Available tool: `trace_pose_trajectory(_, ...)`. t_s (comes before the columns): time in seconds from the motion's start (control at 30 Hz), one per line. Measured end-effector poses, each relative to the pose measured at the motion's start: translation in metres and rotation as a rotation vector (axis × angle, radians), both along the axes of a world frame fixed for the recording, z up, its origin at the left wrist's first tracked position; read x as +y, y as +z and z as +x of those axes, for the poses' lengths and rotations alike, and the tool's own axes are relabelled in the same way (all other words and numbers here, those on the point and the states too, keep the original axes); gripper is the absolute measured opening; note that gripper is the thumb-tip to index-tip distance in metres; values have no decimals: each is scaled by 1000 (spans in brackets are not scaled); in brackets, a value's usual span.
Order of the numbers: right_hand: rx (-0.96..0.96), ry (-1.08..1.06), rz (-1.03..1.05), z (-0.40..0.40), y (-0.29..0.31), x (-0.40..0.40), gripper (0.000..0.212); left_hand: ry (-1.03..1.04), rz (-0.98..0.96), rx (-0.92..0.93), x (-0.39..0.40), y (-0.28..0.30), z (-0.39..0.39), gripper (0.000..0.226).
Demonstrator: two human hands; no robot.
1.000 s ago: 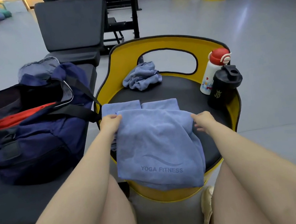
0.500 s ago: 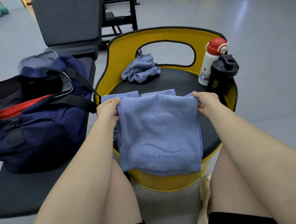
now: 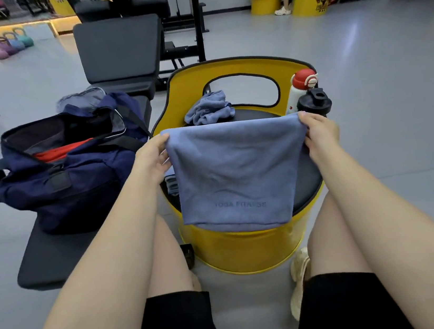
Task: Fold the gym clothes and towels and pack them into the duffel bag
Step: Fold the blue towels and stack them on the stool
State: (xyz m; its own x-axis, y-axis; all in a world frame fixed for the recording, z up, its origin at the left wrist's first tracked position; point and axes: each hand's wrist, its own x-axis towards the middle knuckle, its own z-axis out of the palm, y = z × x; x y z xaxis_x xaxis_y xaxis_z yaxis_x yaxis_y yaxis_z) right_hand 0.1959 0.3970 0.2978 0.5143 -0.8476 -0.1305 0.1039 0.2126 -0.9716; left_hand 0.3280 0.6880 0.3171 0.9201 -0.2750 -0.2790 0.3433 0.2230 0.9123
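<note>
Head view: left hand [image 3: 151, 159] and right hand [image 3: 319, 134], fingers pinching the top corners of a blue towel [image 3: 236, 172], hung over the yellow seat [image 3: 248, 245]. Bag [image 3: 67, 170] open on the counter [image 3: 54, 257] at left, red garment [image 3: 62, 151] inside. Crumpled cloth [image 3: 208, 108] far on seat, unfolded. Packing judged partly done.

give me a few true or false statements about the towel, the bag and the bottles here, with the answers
1. Both hands pinch the top corners of the blue towel: left hand, right hand. True.
2. The duffel bag is zipped shut. False: it gapes open, something red inside.
3. A crumpled blue cloth lies on the yellow seat behind the towel. True.
4. The black bottle lies on the floor. False: it stands upright on the seat beside the red-capped bottle.
</note>
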Motion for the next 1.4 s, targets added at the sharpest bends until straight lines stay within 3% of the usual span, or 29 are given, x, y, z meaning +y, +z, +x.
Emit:
trace_pose_trajectory(0.13,-60,65,-102,-15,10,3,6,0,2,-121,11,7,-6,18)
trace_pose_trajectory(0.23,-83,102,-134,-22,14,4,10,-21,-2,-144,17,10,-10,27)
trace_pose_trajectory(0.4,-106,212,69,-29,17,7,32,-102,-9,-59,24,12,-13,32)
trace_pose_trajectory(0.53,-48,254,144,-32,17,8,12,-108,-22,-38,25,15,-16,22)
trace_pose_trajectory(0.7,-25,227,2,-37,20,9,7,-94,-15,-138,25,14,-18,8)
trace_pose_trajectory(1.03,-347,81,-111,-46,31,12,13,74,-198,-306,23,20,-21,11)
trace_pose_trajectory(1.1,-384,94,-114,-49,35,15,29,75,-218,-311,22,22,-23,12)
trace_pose_trajectory(1.2,-368,156,-173,-52,36,16,55,67,-231,-309,21,21,-23,12)
trace_pose_trajectory(1.4,-156,241,-442,-50,29,13,49,46,-236,-324,22,20,-22,15)
